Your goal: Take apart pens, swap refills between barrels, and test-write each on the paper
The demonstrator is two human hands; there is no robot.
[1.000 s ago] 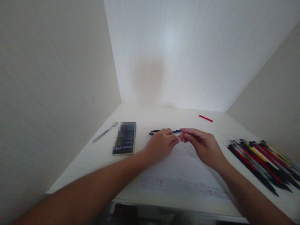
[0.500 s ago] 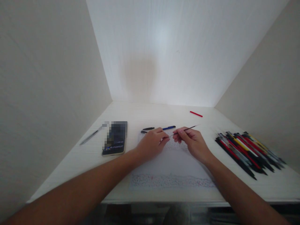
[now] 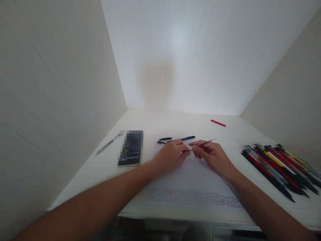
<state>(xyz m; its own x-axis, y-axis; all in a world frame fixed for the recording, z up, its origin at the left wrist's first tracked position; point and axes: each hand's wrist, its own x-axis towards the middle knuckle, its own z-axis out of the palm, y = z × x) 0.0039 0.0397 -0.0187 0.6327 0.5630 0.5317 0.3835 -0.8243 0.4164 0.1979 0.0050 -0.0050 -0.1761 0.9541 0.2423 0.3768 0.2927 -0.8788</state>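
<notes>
My right hand (image 3: 209, 154) is closed around the middle of a thin dark pen refill (image 3: 207, 143), whose pale end points up to the right. My left hand (image 3: 173, 154) pinches the refill's lower left end between thumb and fingertips. Both hands hover over a sheet of paper (image 3: 185, 182) with dense red, blue and dark marks along its near and far parts. Just beyond my left hand lie a blue and black pen part (image 3: 188, 138), a short black pen piece (image 3: 165, 138) and another dark piece (image 3: 161, 142), partly covered by the hand.
A phone (image 3: 131, 149) lies left of the paper, with a clear pen barrel (image 3: 106, 146) beside it. On the right is a pile of several pens (image 3: 278, 167) in red, black, yellow and white. A red stick (image 3: 218, 123) lies farther back. Walls enclose three sides.
The view has turned slightly left, so everything sits farther right. My left fingertips have come onto the refill's lower end, and the hands are nearer each other.
</notes>
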